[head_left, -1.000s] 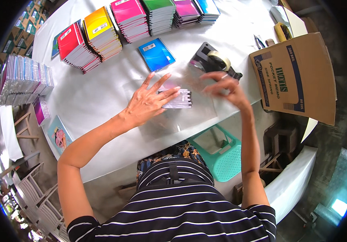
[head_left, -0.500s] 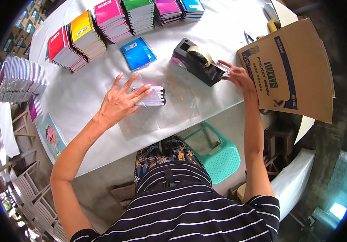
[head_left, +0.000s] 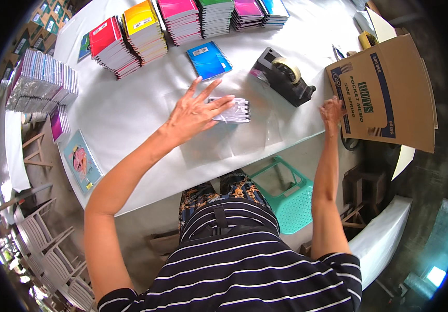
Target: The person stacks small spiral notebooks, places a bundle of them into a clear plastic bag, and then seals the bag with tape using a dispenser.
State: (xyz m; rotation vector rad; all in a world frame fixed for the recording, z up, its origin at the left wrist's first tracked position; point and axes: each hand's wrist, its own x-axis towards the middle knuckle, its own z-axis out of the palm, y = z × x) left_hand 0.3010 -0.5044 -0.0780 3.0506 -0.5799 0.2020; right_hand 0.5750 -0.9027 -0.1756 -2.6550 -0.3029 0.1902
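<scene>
My left hand (head_left: 195, 115) rests palm down with its fingers spread, its fingertips lying over a small bundle of spiral notebooks (head_left: 239, 111) on clear plastic film (head_left: 198, 148). Past the fingertips, a blue spiral notebook (head_left: 209, 59) lies flat. A black tape dispenser (head_left: 283, 83) with a roll of clear tape (head_left: 286, 70) stands to the right of the bundle. Farther right, my right hand (head_left: 332, 112) has curled, closed fingers beside the cardboard box (head_left: 385, 96). Whatever those fingers may hold is too small to make out.
Stacks of red (head_left: 110, 47), yellow (head_left: 145, 34) and other coloured notebooks line the table's far side. Plastic-wrapped notebooks (head_left: 42, 83) and a notebook with a pictured cover (head_left: 82, 161) are at the left. A green stool (head_left: 289, 205) stands below the front edge.
My right hand has left the tape dispenser's cutting end and moved right, beside the box. My left hand stays on the bundle. The whole view has shifted slightly.
</scene>
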